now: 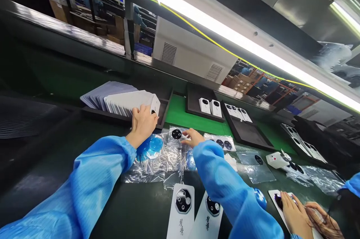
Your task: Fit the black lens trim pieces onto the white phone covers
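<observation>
My left hand is closed on the front end of a row of white phone back panels, which stand on edge in a black tray. A bit of black shows under its fingertips. My right hand has thumb and forefinger apart, beside a black round camera lens cover on a clear plastic sleeve. Whether the fingertips touch the sleeve is hard to see. Below, crumpled clear film and a blue round piece lie on the bench. Nearer me are two white panels with black lens covers, one panel left of the other.
Black trays holding small white panels stand along the green back strip. More lens covers in plastic lie right of my hand. At the far right, a co-worker's hands press on a white panel. A bright lamp runs overhead.
</observation>
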`<state>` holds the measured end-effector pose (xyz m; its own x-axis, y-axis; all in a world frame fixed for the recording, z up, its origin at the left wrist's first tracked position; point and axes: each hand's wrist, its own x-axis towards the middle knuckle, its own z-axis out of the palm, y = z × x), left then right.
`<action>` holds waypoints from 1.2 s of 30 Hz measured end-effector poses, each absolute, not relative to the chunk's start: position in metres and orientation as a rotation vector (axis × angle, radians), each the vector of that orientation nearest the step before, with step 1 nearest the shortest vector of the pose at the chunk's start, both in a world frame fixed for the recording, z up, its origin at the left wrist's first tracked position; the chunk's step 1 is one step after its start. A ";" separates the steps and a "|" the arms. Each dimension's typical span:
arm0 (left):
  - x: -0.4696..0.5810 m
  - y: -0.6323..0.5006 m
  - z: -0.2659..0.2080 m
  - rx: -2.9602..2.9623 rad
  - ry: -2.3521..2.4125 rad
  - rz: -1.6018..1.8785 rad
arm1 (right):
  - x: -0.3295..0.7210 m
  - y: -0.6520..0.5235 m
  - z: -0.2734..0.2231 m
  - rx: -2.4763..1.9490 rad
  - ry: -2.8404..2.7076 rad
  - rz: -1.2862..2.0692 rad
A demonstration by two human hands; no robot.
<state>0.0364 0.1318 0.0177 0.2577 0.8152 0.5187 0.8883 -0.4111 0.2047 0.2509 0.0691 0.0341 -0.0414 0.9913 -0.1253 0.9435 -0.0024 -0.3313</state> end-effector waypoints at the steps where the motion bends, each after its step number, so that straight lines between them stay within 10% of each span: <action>1: 0.036 0.131 0.019 -2.387 -1.626 -0.855 | 0.248 0.081 0.030 -2.074 -2.136 0.490; 13: 0.046 -0.008 0.009 -3.201 -0.889 -0.767 | 0.236 0.118 0.017 -2.233 -2.219 0.394; 36: 0.074 -0.033 0.019 -3.506 -1.172 0.119 | 0.241 0.104 0.006 -1.959 -2.302 0.297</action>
<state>0.0737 -0.0332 0.0192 0.8124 0.5383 -0.2242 0.5724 -0.6630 0.4825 0.2411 0.1036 0.0059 -0.1648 0.9852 -0.0470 0.9648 0.1511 -0.2151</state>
